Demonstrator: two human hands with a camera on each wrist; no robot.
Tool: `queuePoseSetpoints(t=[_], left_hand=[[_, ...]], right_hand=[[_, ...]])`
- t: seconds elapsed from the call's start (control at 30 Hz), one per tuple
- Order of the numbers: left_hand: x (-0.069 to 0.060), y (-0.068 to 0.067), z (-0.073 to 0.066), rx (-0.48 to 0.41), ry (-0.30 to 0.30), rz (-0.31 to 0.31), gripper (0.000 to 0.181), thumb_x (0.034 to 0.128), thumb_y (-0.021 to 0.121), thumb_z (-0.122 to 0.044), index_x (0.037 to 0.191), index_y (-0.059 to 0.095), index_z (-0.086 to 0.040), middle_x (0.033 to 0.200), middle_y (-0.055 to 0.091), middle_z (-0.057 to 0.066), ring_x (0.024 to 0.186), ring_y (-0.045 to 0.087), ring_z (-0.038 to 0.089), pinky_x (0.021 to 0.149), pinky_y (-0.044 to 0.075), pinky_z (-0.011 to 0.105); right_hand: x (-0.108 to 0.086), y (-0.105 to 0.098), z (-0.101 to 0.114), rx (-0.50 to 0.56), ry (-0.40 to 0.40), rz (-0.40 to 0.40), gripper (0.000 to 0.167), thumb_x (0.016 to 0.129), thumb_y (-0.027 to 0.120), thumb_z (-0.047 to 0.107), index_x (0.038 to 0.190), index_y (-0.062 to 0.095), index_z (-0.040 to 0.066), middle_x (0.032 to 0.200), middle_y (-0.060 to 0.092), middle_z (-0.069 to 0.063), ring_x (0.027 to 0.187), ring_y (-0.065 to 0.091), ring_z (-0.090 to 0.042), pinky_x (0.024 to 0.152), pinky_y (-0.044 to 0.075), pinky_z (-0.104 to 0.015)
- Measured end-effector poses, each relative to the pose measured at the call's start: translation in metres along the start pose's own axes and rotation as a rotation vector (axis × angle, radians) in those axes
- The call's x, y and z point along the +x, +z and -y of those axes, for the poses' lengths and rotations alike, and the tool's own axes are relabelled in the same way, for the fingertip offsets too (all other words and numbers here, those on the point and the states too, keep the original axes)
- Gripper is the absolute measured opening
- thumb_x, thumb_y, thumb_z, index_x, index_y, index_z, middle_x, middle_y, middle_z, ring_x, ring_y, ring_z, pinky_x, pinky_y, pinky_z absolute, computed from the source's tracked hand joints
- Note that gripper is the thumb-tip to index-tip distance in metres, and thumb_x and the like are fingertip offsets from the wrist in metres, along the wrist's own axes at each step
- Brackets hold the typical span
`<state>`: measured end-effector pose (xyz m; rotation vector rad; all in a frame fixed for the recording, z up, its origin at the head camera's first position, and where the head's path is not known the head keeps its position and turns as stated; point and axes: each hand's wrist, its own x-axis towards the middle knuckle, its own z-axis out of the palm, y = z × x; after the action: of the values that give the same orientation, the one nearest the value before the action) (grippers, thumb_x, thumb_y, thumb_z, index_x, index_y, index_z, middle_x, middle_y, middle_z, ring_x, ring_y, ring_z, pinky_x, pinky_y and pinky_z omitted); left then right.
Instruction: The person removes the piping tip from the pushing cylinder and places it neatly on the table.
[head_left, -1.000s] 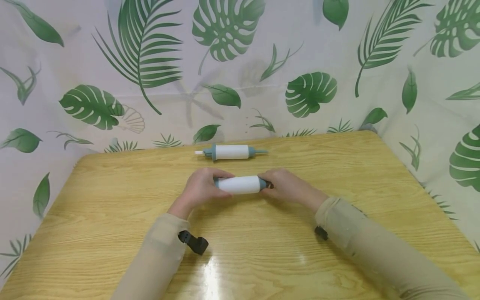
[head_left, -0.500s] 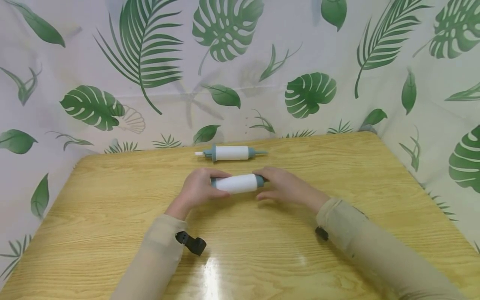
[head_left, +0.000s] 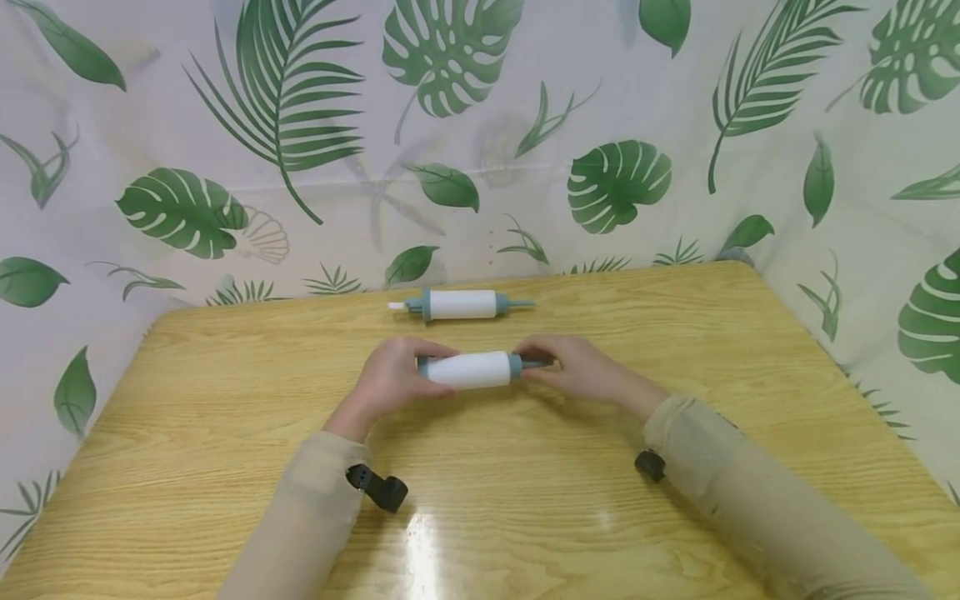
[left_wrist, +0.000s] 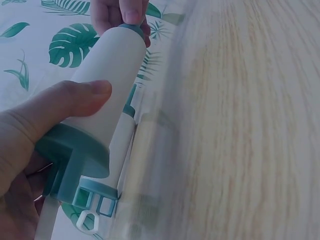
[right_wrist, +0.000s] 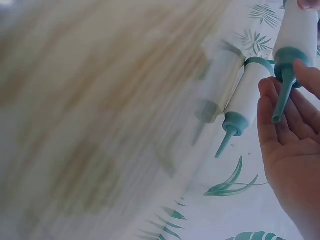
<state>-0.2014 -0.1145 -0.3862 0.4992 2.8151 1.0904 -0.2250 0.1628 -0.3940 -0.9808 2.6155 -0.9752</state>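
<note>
A white tube with teal ends [head_left: 471,370] is held above the table between both hands. My left hand [head_left: 393,379] grips its flanged left end, with the thumb lying along the white barrel [left_wrist: 112,65] in the left wrist view. At the other end, my right hand [head_left: 573,367] pinches the teal collar [right_wrist: 291,57] between thumb and fingers. The thin teal nozzle [right_wrist: 283,100] points out over the right palm. A second, similar tube [head_left: 463,305] lies behind the hands, touched by neither.
The wooden table [head_left: 225,433] reaches back to a wall covering [head_left: 510,200] printed with green leaves. The second tube lies near the table's back edge, its nozzle toward the right.
The right hand's thumb and fingers, apart half a second ago, have closed on the tube's nozzle end. The held tube has shifted slightly left since the earliest frame.
</note>
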Motion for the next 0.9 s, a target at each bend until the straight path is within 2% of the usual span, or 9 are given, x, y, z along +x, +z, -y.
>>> queuePoseSetpoints(t=[0.17,0.3,0.53,0.8,0.9], left_hand=[[0.0007,-0.0008,0.0006,-0.009,0.003,0.005,0.045,0.0663,0.089,-0.024,0.109,0.074,-0.018,0.107,0.07,0.0,0.099,0.061,0.018,0.086,0.048,0.038],[0.0002,-0.0001,0.0001,-0.015,0.011,0.003,0.045,0.0661,0.089,-0.022,0.109,0.074,-0.017,0.106,0.07,0.0,0.1,0.061,0.018,0.086,0.048,0.038],[-0.002,0.0036,-0.0018,-0.035,-0.006,0.006,0.046,0.0662,0.089,-0.021,0.11,0.074,-0.018,0.108,0.069,0.001,0.102,0.06,0.02,0.088,0.047,0.039],[-0.0021,0.0048,-0.0008,-0.009,0.014,-0.005,0.046,0.0672,0.088,-0.023,0.111,0.074,-0.019,0.109,0.069,0.001,0.103,0.06,0.02,0.087,0.047,0.039],[-0.0023,0.0047,-0.0007,-0.01,0.009,-0.001,0.046,0.0675,0.088,-0.024,0.111,0.073,-0.02,0.11,0.069,0.001,0.104,0.06,0.02,0.087,0.047,0.039]], right_hand=[[0.0017,-0.0012,0.0009,0.019,-0.012,-0.016,0.041,0.085,0.073,0.018,0.12,0.06,0.001,0.115,0.065,-0.01,0.103,0.062,-0.024,0.089,0.049,-0.039],[0.0009,-0.0012,-0.0003,0.018,0.012,0.009,0.052,0.088,0.07,0.026,0.13,0.055,0.0,0.122,0.062,-0.014,0.109,0.06,-0.026,0.093,0.047,-0.041],[-0.0015,0.0013,-0.0019,-0.012,-0.017,0.045,0.04,0.095,0.06,0.026,0.125,0.059,-0.002,0.12,0.063,-0.016,0.112,0.058,-0.03,0.097,0.043,-0.045],[-0.0015,0.0019,-0.0007,0.062,-0.003,0.038,0.031,0.091,0.067,0.017,0.118,0.059,0.005,0.116,0.064,-0.011,0.107,0.061,-0.025,0.091,0.049,-0.039],[-0.0006,0.0017,-0.0008,0.085,-0.003,0.034,0.033,0.088,0.07,0.014,0.117,0.058,0.006,0.115,0.064,-0.009,0.106,0.061,-0.023,0.09,0.049,-0.037]])
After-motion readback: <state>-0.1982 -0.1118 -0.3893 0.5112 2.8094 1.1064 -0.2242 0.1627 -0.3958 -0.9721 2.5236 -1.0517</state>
